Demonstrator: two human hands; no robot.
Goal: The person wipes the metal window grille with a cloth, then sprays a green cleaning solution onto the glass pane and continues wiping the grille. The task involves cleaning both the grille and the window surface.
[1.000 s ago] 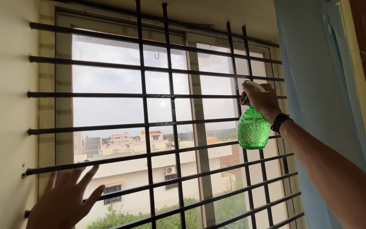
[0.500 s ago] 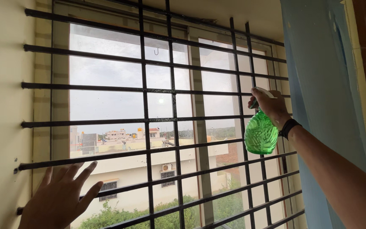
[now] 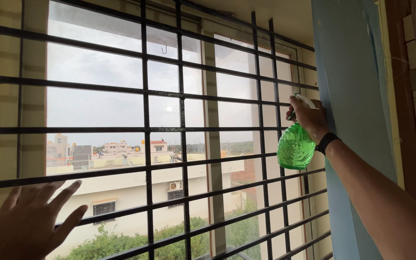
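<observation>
Right hand [image 3: 308,117] clenches translucent green plastic spray bottle [image 3: 295,147], body hanging below the fist near black iron window grille [image 3: 184,129]; left hand [image 3: 27,221] splayed, empty, against lower bars.

Green spray bottle [image 3: 295,148] in right hand [image 3: 308,117]
</observation>
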